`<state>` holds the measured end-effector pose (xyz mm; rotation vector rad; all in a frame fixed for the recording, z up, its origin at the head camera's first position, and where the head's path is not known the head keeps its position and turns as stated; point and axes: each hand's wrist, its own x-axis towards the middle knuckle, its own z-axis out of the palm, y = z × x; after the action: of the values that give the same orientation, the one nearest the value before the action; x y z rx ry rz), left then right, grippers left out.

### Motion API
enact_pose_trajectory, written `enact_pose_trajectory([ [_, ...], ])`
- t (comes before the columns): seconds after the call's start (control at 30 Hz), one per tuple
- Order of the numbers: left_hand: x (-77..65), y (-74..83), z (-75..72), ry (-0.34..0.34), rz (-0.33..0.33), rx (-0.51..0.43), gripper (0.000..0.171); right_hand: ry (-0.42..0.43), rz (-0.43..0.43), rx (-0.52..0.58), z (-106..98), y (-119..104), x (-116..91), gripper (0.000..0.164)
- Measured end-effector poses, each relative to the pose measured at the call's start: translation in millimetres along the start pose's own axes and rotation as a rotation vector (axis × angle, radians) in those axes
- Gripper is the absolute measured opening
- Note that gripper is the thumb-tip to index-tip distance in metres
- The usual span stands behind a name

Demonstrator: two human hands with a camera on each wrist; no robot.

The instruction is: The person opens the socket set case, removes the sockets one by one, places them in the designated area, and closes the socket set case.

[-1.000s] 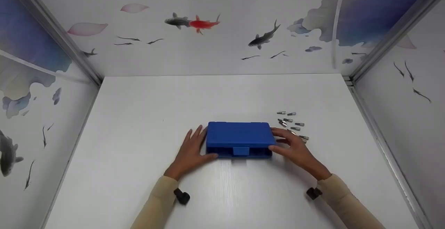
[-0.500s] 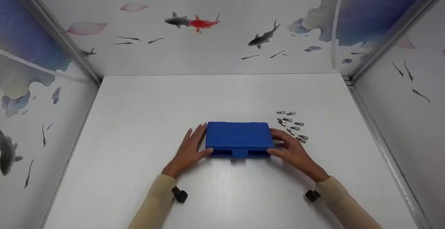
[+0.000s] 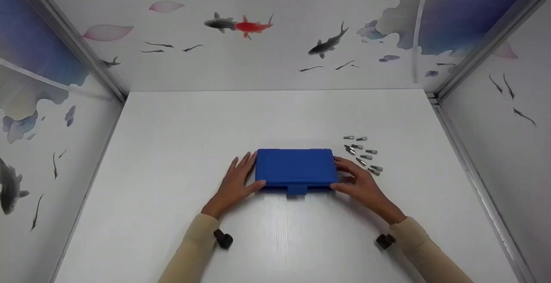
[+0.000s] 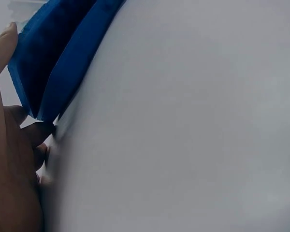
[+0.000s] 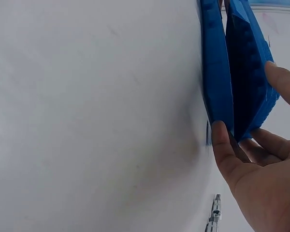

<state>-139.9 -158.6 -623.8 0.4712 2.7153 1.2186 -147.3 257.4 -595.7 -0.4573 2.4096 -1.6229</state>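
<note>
A blue plastic case (image 3: 296,167) lies in the middle of the table, its lid tilted down with a narrow gap at the front. A latch tab (image 3: 297,190) hangs from the lid's front edge. My left hand (image 3: 234,186) holds the case's left end, thumb at the lid's front corner and fingers along the side. At the right end my right hand (image 3: 363,188) grips likewise, thumb on the lid edge and fingers by the hinge side. Both wrist views show the case (image 4: 63,63) still parted like a wedge. What is inside is too dark to make out.
Several small metal bits (image 3: 361,157) lie scattered on the white table (image 3: 172,145) beyond my right hand. Some bits (image 5: 213,215) show near that hand in the right wrist view. Printed panels (image 3: 275,72) wall the table at the back and sides.
The lid has come down, and the gap at the front of the case has narrowed. My left thumb has shifted slightly left along the front edge. The bits have stayed put.
</note>
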Motion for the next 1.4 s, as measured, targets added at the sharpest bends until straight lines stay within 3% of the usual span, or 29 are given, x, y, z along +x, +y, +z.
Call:
enact_pose_trajectory([
  [0.1, -0.7, 1.2, 0.0, -0.01, -0.029, 0.011, 0.102, 0.003, 0.001, 0.016, 1.8, 1.8, 0.4, 0.08],
  [0.43, 1.3, -2.1, 2.1, -0.015, 0.009, 0.066, 0.109, 0.027, 0.033, -0.046, 9.7, 1.6, 4.2, 0.083],
  [0.67, 0.6, -4.1, 4.5, 0.006, -0.033, 0.065, 0.107, 0.026, 0.057, -0.054, 13.6, 0.2, 6.7, 0.083],
  [0.77, 0.7, -3.9, 5.9, 0.014, -0.044, 0.062, 0.107, 0.032, 0.044, -0.105, 15.5, -2.7, 8.7, 0.084],
  [0.87, 0.9, -3.1, 5.9, 0.013, -0.044, 0.054, 0.108, 0.061, -0.02, -0.224, 18.5, -8.9, 11.5, 0.085],
  [0.97, 0.5, -1.8, 6.0, 0.005, -0.053, 0.056, 0.108, 0.059, -0.145, -0.346, 23.4, -16.9, 14.3, 0.078],
  [1.17, -4.9, -2.4, 1.7, 0.023, -0.076, 0.074, 0.107, -0.098, -0.393, -0.567, 48.5, -27.4, 27.6, 0.063],
  [1.27, -4.7, -2.1, 2.0, 0.021, -0.074, 0.067, 0.107, -0.128, -0.441, -0.615, 57.2, -28.2, 31.6, 0.061],
  [1.4, -0.2, 0.3, 7.0, 0.006, -0.076, 0.061, 0.107, -0.1, -0.461, -0.649, 59.6, -26.0, 33.2, 0.062],
])
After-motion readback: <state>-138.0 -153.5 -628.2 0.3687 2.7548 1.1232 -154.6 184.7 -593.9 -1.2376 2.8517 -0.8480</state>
